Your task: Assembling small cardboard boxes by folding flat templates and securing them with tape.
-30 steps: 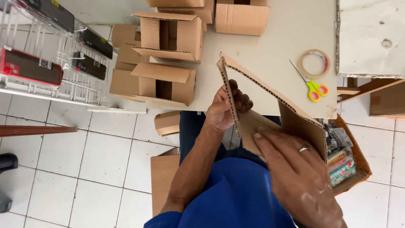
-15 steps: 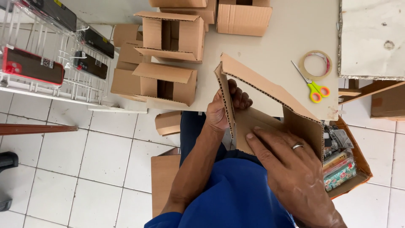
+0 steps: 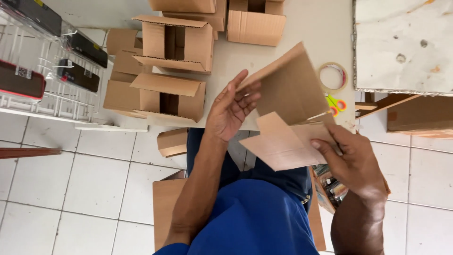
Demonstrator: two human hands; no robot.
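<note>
I hold a small brown cardboard box (image 3: pixel 288 94) over my lap at the table's near edge. Its bottom flaps (image 3: pixel 285 144) hang open toward me. My left hand (image 3: pixel 230 109) presses flat against the box's left side, fingers spread. My right hand (image 3: pixel 354 163) grips the flap at the lower right corner, thumb on top. A roll of clear tape (image 3: pixel 331 77) and a pair of scissors with green and orange handles (image 3: pixel 336 105) lie on the white table (image 3: pixel 306 28) just behind the box, partly hidden by it.
Several folded cardboard boxes (image 3: pixel 174 42) stand on the table's left and far side. A wire rack (image 3: pixel 42 94) with dark packages is at the left. Flat cardboard (image 3: pixel 165 208) leans by my legs. An open box of goods (image 3: pixel 330 186) sits at the right on the tiled floor.
The box has turned so its flat side faces me and its flaps have swung open. My left hand shifted from inside the box to its outer side. My right hand moved to the corner flap.
</note>
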